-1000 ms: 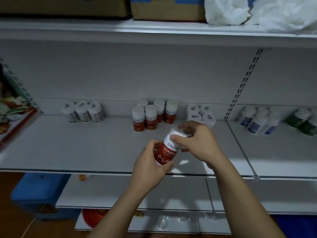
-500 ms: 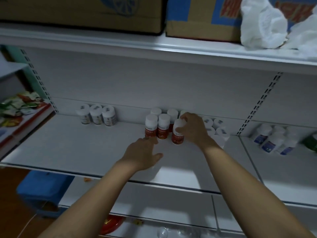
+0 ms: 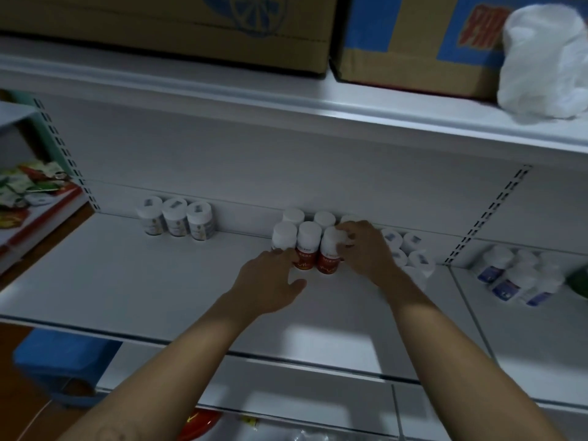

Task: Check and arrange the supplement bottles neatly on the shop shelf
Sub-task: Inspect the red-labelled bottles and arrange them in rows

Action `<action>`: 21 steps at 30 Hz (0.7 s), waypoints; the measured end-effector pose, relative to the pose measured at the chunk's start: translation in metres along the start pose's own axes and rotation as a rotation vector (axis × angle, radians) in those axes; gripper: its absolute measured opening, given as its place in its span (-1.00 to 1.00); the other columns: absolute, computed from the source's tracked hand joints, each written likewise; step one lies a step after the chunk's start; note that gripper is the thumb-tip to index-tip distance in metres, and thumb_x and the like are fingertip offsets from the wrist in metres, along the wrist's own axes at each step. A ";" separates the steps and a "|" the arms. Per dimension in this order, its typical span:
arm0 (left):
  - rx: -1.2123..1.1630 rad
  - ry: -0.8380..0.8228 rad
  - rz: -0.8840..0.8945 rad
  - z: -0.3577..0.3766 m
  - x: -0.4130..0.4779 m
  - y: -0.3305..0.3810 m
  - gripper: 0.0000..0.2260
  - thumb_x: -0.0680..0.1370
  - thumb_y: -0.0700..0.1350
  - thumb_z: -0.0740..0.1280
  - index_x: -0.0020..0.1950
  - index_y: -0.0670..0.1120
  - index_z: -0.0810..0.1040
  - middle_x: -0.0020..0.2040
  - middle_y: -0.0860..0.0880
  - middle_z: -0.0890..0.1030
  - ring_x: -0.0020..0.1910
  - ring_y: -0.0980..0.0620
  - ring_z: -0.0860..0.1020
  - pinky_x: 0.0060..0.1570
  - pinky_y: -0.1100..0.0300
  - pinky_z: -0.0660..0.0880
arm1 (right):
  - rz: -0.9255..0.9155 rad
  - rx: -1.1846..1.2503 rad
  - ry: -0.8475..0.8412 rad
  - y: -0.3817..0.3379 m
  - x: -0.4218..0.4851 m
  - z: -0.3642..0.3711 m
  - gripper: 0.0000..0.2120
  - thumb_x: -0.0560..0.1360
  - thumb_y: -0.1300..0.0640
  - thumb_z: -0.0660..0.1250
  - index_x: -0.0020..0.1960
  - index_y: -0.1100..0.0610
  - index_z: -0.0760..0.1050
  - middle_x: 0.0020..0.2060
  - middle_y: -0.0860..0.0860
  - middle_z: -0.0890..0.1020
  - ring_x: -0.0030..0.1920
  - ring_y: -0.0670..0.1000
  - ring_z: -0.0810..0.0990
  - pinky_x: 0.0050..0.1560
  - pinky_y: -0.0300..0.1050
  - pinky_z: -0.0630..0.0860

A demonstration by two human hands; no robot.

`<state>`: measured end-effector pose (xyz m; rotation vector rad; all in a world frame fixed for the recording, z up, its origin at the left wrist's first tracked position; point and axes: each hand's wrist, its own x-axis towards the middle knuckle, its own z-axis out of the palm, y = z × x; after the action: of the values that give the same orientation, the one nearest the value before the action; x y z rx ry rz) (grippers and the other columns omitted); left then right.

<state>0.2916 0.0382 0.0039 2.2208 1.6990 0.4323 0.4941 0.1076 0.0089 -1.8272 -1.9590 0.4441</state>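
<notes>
Several red-labelled supplement bottles with white caps (image 3: 307, 246) stand in two rows near the back of the white shelf (image 3: 133, 291). My right hand (image 3: 362, 249) grips the rightmost front red bottle (image 3: 329, 254) at its cap and right side; the bottle stands upright on the shelf. My left hand (image 3: 270, 283) lies low in front of the row, its straight fingers touching the fronts of the left red bottles. Part of the back row is hidden behind my right hand.
Three white bottles (image 3: 176, 219) stand at the back left, a cluster of white-capped bottles (image 3: 410, 253) right of my hand, blue-labelled bottles (image 3: 515, 278) further right. Cardboard boxes (image 3: 410, 36) and a white bag (image 3: 544, 62) sit on the shelf above. Snack packets (image 3: 25, 189) lie far left.
A second ago both hands held the red bottle in front of the shelf. My right hand set it down at the front row's right end; my left hand moved forward to touch the row.
</notes>
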 end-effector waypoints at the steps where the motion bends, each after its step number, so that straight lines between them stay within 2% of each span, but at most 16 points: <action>1: 0.000 0.003 0.003 0.000 0.003 0.000 -0.62 0.54 0.13 0.31 0.29 0.02 0.41 0.19 0.04 0.56 0.19 -0.01 0.51 0.12 0.06 0.47 | -0.005 -0.026 -0.007 0.003 0.005 -0.009 -0.64 0.45 0.23 0.35 0.24 0.09 0.55 0.19 0.13 0.52 0.16 0.14 0.55 0.18 -0.01 0.47; 3: 0.016 0.011 0.014 -0.001 0.011 0.001 -0.65 0.54 0.13 0.31 0.25 0.00 0.41 0.12 0.02 0.55 0.13 -0.01 0.51 0.07 0.08 0.47 | -0.021 -0.085 0.001 0.009 0.019 -0.030 -0.63 0.43 0.29 0.31 0.21 0.07 0.57 0.16 0.12 0.56 0.14 0.14 0.56 0.14 -0.07 0.48; 5: 0.027 0.024 0.029 -0.002 0.018 0.003 -0.68 0.54 0.12 0.30 0.20 -0.01 0.42 0.06 0.00 0.55 0.07 -0.03 0.51 -0.01 0.12 0.44 | -0.034 -0.155 -0.038 0.015 0.032 -0.044 -0.59 0.44 0.31 0.31 0.26 0.06 0.53 0.17 0.13 0.54 0.16 0.14 0.53 0.10 -0.14 0.43; 9: 0.027 0.036 0.062 -0.002 0.029 0.011 -0.68 0.53 0.11 0.30 0.19 -0.02 0.45 0.01 -0.01 0.56 0.02 -0.06 0.55 -0.05 0.10 0.47 | -0.055 -0.388 -0.220 0.018 0.050 -0.041 -0.40 0.49 0.17 0.38 0.48 -0.05 0.29 0.33 0.16 0.38 0.31 0.19 0.43 0.26 0.00 0.42; 13: 0.068 0.016 0.058 -0.004 0.034 0.018 -0.68 0.54 0.11 0.29 0.20 -0.03 0.44 0.06 -0.03 0.56 0.05 -0.08 0.54 0.02 0.05 0.51 | -0.087 -0.468 -0.297 0.019 0.051 -0.029 -0.26 0.48 0.01 0.41 0.55 -0.12 0.10 0.38 0.15 0.33 0.35 0.20 0.40 0.30 0.06 0.41; 17: 0.134 0.016 0.074 -0.005 0.035 0.023 -0.64 0.55 0.10 0.28 0.26 -0.05 0.41 0.13 -0.05 0.54 0.12 -0.09 0.51 0.07 0.03 0.49 | -0.123 -0.480 -0.227 0.021 0.046 -0.019 -0.38 0.49 -0.03 0.38 0.48 -0.08 0.22 0.35 0.08 0.44 0.32 0.17 0.45 0.25 0.07 0.43; 21: 0.182 0.021 0.092 -0.004 0.032 0.029 -0.66 0.56 0.11 0.26 0.24 -0.06 0.42 0.11 -0.06 0.54 0.08 -0.09 0.52 0.00 0.07 0.48 | -0.104 -0.434 -0.186 0.018 0.043 -0.023 -0.48 0.46 -0.01 0.41 0.37 0.00 0.34 0.28 0.08 0.48 0.25 0.17 0.49 0.19 0.03 0.45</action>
<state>0.3235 0.0624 0.0218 2.4392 1.7135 0.3348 0.5196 0.1508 0.0232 -1.9799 -2.4144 0.1664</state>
